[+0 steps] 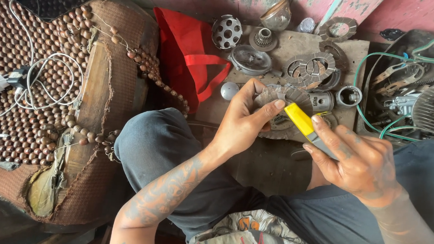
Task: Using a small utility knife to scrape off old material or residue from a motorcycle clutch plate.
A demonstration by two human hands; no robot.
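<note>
Now, left hand: my left hand (243, 120) pinches a round toothed plate (281, 97) by its rim, thumb in front and fingers behind, so its flat face turns up toward me.
Right hand: my right hand (353, 158) is closed round a yellow-handled tool (302, 121), its yellow end laid against the plate's lower edge; the two hands nearly meet there.
Plate's place: held up between my knees, above the wooden board (285, 45) and not resting on it.
Why so: gripping at the edge leaves the plate's face bare for the tool.
Board: more ring plates (311, 68) stacked near at hand, a perforated drum (227, 32) and a small metal cylinder (323, 101) beside them.
Left of me: a red bag (188, 58) and a worn beaded seat (27, 107) carrying white cables (34, 84).
Hard to tell: the tool's working tip is covered by my fingers, so its kind is unclear; the plate's far half hides behind my thumb; the tangle of parts and green wire (385, 89) at right is cut off by the frame.
</note>
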